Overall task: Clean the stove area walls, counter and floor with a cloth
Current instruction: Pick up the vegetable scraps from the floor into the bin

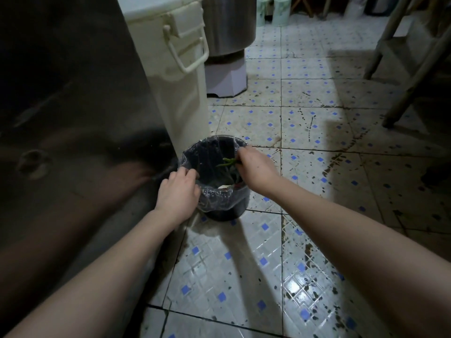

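Right hand [253,168] grip: clenched on a pinch of green scraps [228,162], thin stems by the look, held just over the mouth of the waste bin [227,213] at its right rim. We judge that's a drop about to happen.

Left hand [177,193] grip: fingers hooked over the near-left rim, on the clear liner [214,196]. Likely reason: it steadies the light bin and keeps the liner from slipping in while the right hand dumps.

Bin stands on the floor [317,167], just beside the base of a tall cream container [180,93] with a latch handle. Left of that is a dark steel cabinet side [61,93]. Farther back, a steel pot [229,28] sits on a pale stool [227,79]. Wooden legs [410,81] far right.

Cloth: not in view, neither hand has it. Stove, walls and table are also out of frame.

Floor tiles are heavily spotted with dark stains and streaks, worst on the right. We read this as debris pickup ahead of wiping, so the floor part looks barely begun.

Risk: scraps snag the liner edge or fall outside the rim.
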A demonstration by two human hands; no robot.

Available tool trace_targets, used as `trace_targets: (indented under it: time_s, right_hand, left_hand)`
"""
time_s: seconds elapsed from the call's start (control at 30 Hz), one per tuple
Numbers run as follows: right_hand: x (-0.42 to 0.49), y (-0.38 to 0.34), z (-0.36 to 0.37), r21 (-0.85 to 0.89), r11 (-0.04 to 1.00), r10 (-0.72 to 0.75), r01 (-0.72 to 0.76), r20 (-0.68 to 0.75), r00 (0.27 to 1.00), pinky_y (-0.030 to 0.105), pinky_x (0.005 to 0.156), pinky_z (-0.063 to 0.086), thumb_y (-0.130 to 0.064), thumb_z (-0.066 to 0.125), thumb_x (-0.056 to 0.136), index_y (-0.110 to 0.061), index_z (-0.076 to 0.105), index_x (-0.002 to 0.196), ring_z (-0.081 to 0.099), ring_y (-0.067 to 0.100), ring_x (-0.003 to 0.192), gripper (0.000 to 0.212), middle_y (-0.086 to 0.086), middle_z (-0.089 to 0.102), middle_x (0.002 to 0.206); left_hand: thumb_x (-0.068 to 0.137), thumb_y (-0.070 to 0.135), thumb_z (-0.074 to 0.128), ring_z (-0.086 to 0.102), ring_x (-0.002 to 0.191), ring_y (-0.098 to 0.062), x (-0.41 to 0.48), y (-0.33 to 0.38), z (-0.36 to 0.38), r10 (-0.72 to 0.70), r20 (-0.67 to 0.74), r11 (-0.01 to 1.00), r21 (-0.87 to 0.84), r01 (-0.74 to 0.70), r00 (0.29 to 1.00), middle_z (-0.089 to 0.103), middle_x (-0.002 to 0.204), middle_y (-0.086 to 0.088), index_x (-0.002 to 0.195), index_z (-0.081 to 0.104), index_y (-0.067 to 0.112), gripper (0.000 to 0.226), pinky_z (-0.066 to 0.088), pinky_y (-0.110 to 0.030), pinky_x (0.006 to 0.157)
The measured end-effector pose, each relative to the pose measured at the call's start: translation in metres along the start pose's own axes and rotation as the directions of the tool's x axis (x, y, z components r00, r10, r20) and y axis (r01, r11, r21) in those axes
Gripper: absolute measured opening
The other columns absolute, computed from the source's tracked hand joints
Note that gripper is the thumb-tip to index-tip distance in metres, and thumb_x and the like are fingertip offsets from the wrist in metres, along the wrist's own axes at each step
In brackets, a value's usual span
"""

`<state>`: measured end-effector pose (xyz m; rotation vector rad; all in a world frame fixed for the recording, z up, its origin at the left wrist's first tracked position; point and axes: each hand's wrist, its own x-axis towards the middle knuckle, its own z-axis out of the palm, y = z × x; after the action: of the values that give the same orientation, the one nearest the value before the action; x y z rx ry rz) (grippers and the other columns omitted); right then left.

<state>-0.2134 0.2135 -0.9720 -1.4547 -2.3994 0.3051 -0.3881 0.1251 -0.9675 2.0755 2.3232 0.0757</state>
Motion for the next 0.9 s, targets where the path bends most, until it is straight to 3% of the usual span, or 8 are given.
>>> trace_targets:
  time_s: [0.27, 0.47, 0.57, 0.7, 0.9]
  right_hand:
    - [0.008, -0.009, 0.005, -0.008, 0.999, -0.035, 0.036, 0.045, 0.998, 0.041, 0.081, 0.049, -0.021, 0.06, 0.088, -0.014, 0.062, 0.103, 0.059, 0.028, 0.096, 0.017, 0.007, 0.061, 0.107]
    - [0.005, 0.005, -0.007, -0.023, 0.999, -0.024, 0.024, -0.011, 1.0, 0.037, 0.074, 0.045, -0.026, 0.062, 0.086, -0.015, 0.063, 0.099, 0.058, 0.029, 0.092, 0.018, 0.007, 0.061, 0.103]
    - [-0.004, 0.024, -0.017, -0.013, 1.0, 0.028, -0.029, -0.039, 0.999, 0.036, 0.073, 0.043, -0.024, 0.058, 0.089, -0.015, 0.062, 0.103, 0.058, 0.03, 0.094, 0.017, 0.008, 0.061, 0.104]
    - [-0.026, 0.065, -0.031, -0.034, 0.996, 0.085, -0.085, -0.015, 0.996, 0.039, 0.086, 0.044, -0.023, 0.058, 0.091, -0.014, 0.058, 0.116, 0.056, 0.03, 0.106, 0.027, 0.009, 0.059, 0.117]
    - [-0.067, 0.126, -0.043, -0.069, 0.966, 0.251, -0.25, 0.003, 0.968, 0.038, 0.088, 0.044, -0.022, 0.057, 0.092, -0.016, 0.057, 0.119, 0.055, 0.028, 0.107, 0.028, 0.006, 0.057, 0.119]
  left_hand:
    - [0.09, 0.017, 0.046, 0.047, 0.115, -0.031, -0.005, 0.001, -0.007, 0.013, -0.005, 0.999, -0.043, -0.014, 1.0, 0.048, 0.127, -0.009, 0.127, 0.049, 0.017, 0.037, 0.039, -0.043, 0.093]
    - [0.09, 0.017, 0.047, 0.046, 0.117, -0.031, -0.003, 0.008, -0.004, 0.022, 0.028, 0.999, -0.047, -0.021, 0.999, 0.048, 0.129, -0.01, 0.129, 0.047, 0.016, 0.039, 0.039, -0.043, 0.093]
    - [0.089, 0.016, 0.048, 0.047, 0.116, -0.033, 0.002, 0.024, -0.001, 0.045, 0.015, 0.997, -0.058, -0.044, 0.999, 0.049, 0.126, -0.012, 0.128, 0.049, 0.015, 0.039, 0.039, -0.044, 0.092]
    - [0.087, 0.015, 0.049, 0.049, 0.11, -0.037, 0.014, 0.057, 0.001, 0.131, -0.018, 0.99, -0.059, -0.131, 0.991, 0.051, 0.122, -0.014, 0.126, 0.05, 0.013, 0.039, 0.04, -0.045, 0.09]
    - [0.089, 0.016, 0.047, 0.05, 0.107, -0.037, 0.031, 0.11, 0.003, 0.254, -0.067, 0.966, -0.032, -0.257, 0.965, 0.051, 0.119, -0.016, 0.123, 0.051, 0.01, 0.034, 0.04, -0.045, 0.084]
